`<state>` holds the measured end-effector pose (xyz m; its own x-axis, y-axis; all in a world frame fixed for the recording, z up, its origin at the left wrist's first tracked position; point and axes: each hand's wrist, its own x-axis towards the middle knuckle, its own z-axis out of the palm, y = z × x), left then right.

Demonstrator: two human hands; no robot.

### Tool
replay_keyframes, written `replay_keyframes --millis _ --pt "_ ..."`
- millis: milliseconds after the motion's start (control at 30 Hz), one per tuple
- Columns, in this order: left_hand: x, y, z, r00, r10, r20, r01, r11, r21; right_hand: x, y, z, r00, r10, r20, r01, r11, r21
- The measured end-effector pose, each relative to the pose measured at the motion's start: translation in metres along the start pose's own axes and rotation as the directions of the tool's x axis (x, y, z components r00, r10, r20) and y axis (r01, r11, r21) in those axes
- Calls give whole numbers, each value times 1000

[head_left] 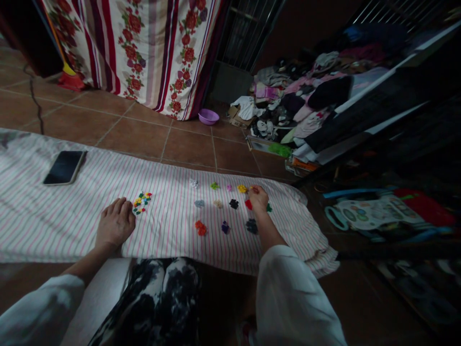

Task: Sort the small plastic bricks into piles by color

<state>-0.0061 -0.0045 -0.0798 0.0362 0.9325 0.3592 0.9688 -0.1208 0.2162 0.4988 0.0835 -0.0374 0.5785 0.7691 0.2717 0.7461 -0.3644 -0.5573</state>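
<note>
The cluster (142, 203) is a loose, mixed patch of tiny pieces in yellow, green, red and pale tones, lying on the striped cloth (173, 192) at two o'clock from the left hand (115, 221), just beside its fingers. That hand lies palm down with its fingers side by side and slightly bent; whether anything is under it, I cannot tell. The right hand (258, 197) has its fingers curled inward, yet whether the tips meet or pinch a piece cannot be told. Small single-colour piles surround it: the yellow pile (242, 189) near its fingertips at ten o'clock, the red pile (248, 204) at eight, the black pile (234, 203) farther out at about nine. The green pile (270, 207), at four o'clock, is partly covered by the hand, and the dark grey pile (251, 226) sits against the forearm's outline at seven. Individual pieces are too small and blurred for their shapes to show.
</note>
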Motion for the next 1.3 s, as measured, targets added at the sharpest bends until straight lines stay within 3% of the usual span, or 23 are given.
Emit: replay_keyframes --millis 100,167,667,1300 --pt "0 1 -1 1000 -16 24 16 1000 0 4 8 0 992 124 23 -124 992 1" --pt "0 2 -2 999 -24 36 24 1000 16 6 11 1 990 137 27 -136 991 -17" --pt "0 0 -1 1000 -8 25 7 1000 18 6 6 20 997 -39 72 49 988 -144" --pt "-1 -1 5 999 16 -31 -15 999 29 14 6 27 995 10 98 9 981 -192"
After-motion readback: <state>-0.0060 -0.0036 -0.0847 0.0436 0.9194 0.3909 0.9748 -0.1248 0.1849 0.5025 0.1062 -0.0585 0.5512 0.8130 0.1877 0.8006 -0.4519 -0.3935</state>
